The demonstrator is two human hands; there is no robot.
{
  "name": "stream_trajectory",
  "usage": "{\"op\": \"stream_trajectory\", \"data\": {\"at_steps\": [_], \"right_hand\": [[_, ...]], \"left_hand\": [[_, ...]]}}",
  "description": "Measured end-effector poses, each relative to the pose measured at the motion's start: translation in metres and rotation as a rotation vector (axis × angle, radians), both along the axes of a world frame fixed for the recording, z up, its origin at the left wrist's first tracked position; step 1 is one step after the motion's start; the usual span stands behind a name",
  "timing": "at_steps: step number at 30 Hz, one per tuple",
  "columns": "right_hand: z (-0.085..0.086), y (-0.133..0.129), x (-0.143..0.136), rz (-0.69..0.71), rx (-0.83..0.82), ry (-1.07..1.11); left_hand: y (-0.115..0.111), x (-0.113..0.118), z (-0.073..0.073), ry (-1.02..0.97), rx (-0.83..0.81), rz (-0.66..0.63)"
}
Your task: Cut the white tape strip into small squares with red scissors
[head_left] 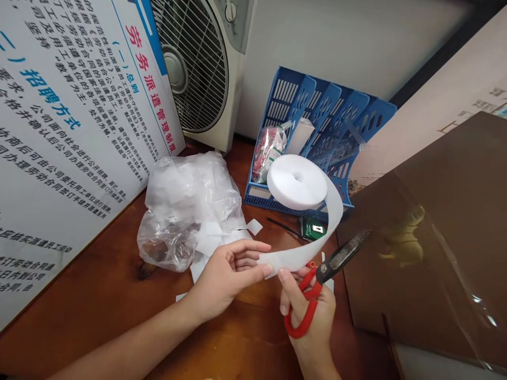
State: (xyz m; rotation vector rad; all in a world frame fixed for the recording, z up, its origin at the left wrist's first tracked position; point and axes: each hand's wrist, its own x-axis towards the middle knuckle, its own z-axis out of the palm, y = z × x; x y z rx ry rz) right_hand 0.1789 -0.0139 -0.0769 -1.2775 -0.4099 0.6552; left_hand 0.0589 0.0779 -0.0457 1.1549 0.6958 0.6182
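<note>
A wide white strip [295, 257] curls down from a white roll [297, 182] resting against the blue file rack. My left hand [233, 269] pinches the strip's free end between thumb and fingers. Close beside it, my right hand [312, 311] has red-handled scissors [340, 257] hooked on it, their dark blades pointing up and right, away from the strip. The right thumb and finger also touch the strip's lower edge. Left of the hands, a clear plastic bag [190, 195] holds white pieces, with several cut white pieces [209, 237] at its opening.
Behind the roll stands a blue file rack [356, 116] with packets in it. A green object [313, 228] lies at its foot. A box fan [198, 63] is at the back, a printed board [79, 132] on the left, and a brown box [435, 232] on the right.
</note>
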Motion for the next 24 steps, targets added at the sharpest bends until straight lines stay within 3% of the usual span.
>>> {"op": "stream_trajectory", "data": {"at_steps": [7,19,24], "right_hand": [[0.0001,-0.0042,0.0062,0.076,0.009,0.007],[0.0039,-0.0044,0.0072,-0.033,-0.015,-0.050],[0.0079,-0.0043,0.0054,-0.030,-0.057,-0.070]], "left_hand": [[0.0010,-0.0015,0.0028,-0.023,-0.024,-0.038],[0.0063,-0.0025,0.0093,0.033,-0.027,-0.052],[0.0040,-0.0013,0.0085,0.061,0.009,0.013]]}}
